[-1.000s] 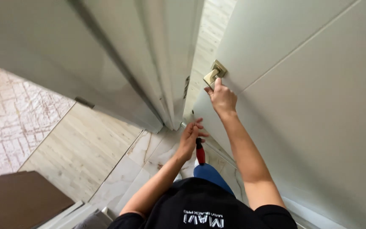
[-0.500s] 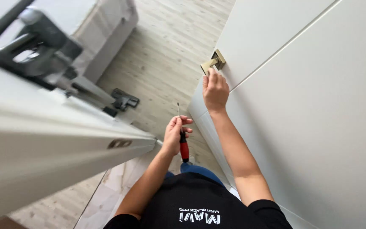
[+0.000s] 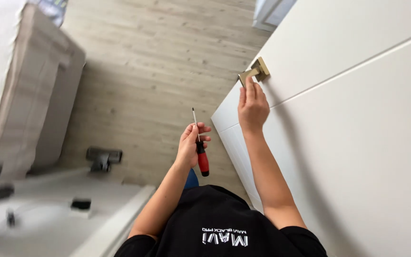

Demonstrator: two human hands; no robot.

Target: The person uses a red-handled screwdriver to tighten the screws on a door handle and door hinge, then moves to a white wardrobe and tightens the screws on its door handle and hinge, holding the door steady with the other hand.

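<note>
A: What is each hand's grip on?

B: The left hand (image 3: 190,143) is closed round a screwdriver (image 3: 200,148), fingers wrapped where the red-and-black handle meets the thin shaft; the tip points away from the body, over the wooden floor (image 3: 153,62).

A: And the other?

B: The right hand (image 3: 252,105) has its fingertips (image 3: 249,84) touching the brass door handle (image 3: 253,74), on the lever just below its square plate. Whether it clasps the lever, I cannot tell.

A: Where is that handle?

B: On the white door (image 3: 357,133), near its edge. Well to the left stands a grey upholstered bed (image 3: 39,95)
</note>
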